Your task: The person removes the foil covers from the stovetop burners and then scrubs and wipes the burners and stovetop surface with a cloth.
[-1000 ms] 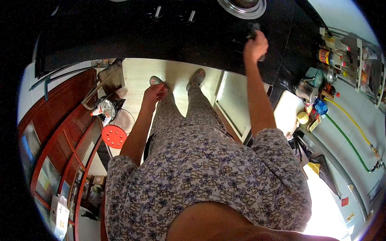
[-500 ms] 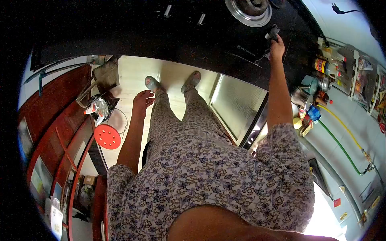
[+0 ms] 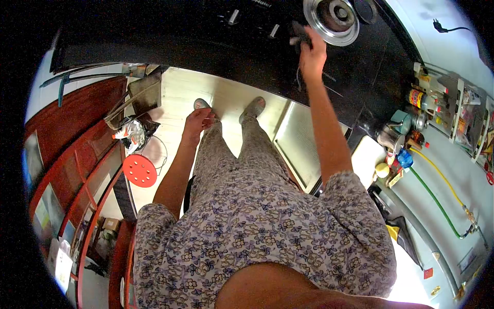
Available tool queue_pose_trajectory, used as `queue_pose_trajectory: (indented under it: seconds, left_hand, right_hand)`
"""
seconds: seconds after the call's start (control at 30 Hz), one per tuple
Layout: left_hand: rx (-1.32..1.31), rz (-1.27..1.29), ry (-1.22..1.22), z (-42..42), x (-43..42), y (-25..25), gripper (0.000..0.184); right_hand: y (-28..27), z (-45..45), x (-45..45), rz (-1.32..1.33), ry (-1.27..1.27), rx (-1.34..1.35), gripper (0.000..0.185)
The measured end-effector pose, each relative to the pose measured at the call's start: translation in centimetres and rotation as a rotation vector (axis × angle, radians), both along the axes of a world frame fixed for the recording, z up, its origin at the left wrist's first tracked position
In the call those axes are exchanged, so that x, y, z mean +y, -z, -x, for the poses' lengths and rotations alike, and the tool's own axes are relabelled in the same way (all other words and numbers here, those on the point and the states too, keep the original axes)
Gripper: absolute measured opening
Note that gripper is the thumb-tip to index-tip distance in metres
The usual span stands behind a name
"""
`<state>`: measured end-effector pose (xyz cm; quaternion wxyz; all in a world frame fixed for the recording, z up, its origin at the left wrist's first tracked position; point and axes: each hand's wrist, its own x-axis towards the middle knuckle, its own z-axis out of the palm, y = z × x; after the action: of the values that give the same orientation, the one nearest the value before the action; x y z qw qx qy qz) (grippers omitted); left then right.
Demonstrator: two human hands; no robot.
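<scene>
- right hand (image 3: 313,59) has shifted leftward across the black stove (image 3: 231,56) since the earlier frame.
- right-hand grip: fingers closed on a dark cloth (image 3: 298,35).
- cloth location: over the stove, between a knob (image 3: 275,31) and the burner (image 3: 334,15); surface contact cannot be told.
- left hand (image 3: 199,121): hangs near one leg, fingers loosely curled, partly open.

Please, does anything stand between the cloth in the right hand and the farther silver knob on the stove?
Yes, the nearer silver knob stands roughly on the line from the cloth in the right hand to the farther knob. I see nothing else between them.
</scene>
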<state>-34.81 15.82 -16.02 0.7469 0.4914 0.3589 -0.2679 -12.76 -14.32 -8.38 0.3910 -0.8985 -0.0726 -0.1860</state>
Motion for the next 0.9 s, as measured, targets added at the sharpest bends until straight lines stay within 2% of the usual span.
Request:
queue_pose_trajectory:
  seconds: [0.1,0.2,0.3,0.4,0.47,0.57,0.63,0.67,0.73,0.83,0.9]
  left_hand:
    - [-0.017,-0.026,-0.01,0.8,0.9,0.8,0.02]
    - [0.096,-0.018,0.005,1.5,-0.1,0.7,0.03]
    - [0.072,-0.011,0.015,2.6,-0.6,1.4,0.031]
    - [0.076,-0.03,-0.031,3.0,-0.3,1.6,0.03]
    - [0.056,0.004,-0.086,3.2,0.2,1.2,0.03]
    - [0.082,-0.039,-0.135,3.7,0.7,1.4,0.032]
    - [0.114,-0.019,-0.248,4.5,1.4,0.7,0.029]
    - [0.129,-0.012,-0.303,4.9,1.7,0.5,0.027]
    - [0.192,-0.028,-0.322,6.4,2.0,1.6,0.029]
    - [0.158,-0.043,-0.31,8.6,1.9,1.0,0.032]
    - [0.056,0.019,-0.283,11.3,2.8,4.7,0.036]
  right_hand:
    - [2.0,-4.5,1.3,0.32,-0.162,-0.069,0.044]
    - [1.8,-2.1,0.9,0.45,-0.056,0.011,0.048]
    - [1.9,2.0,0.2,0.442,-0.116,0.008,0.048]
    - [-0.2,3.1,-0.4,0.32,-0.232,0.161,0.046]
    - [-1.3,0.7,-1.3,0.041,-0.131,0.188,0.039]
    - [-3.4,-7.2,-2.2,0.129,-0.082,-0.003,0.035]
    - [-3.5,-13.1,-1.3,0.049,-0.065,0.188,0.033]
    - [-3.0,-15.6,-1.0,0.115,-0.152,0.09,0.036]
    - [3.6,-21.6,-2.5,0.367,-0.146,-0.054,0.042]
    - [3.6,-19.4,0.9,0.564,0.001,-0.125,0.041]
    - [2.0,-15.6,4.0,0.449,-0.148,-0.194,0.038]
